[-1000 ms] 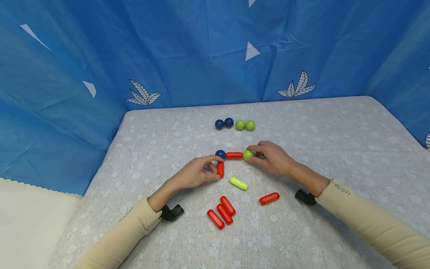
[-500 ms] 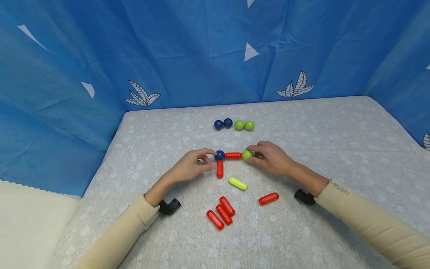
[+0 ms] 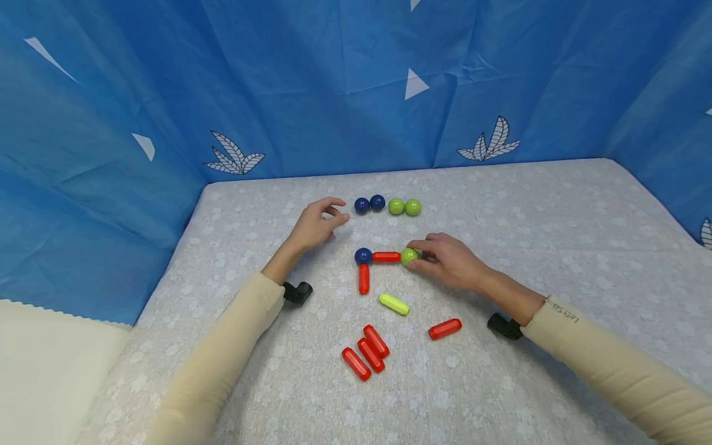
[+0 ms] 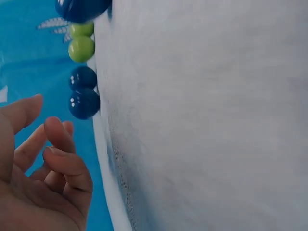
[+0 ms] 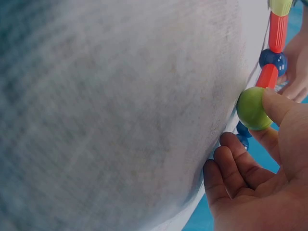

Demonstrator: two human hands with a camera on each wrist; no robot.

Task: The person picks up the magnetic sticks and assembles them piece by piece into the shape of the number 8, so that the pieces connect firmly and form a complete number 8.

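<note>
Against a red rod, a green ball is pinched by the right hand; near two blue balls, the left hand is held relaxed.

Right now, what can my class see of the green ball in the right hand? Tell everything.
The green ball is round, smooth and shiny, and looks like plastic. The right hand pinches it between thumb and index finger. It meets the right-hand end of a red stick, over the pale patterned cloth.
</note>
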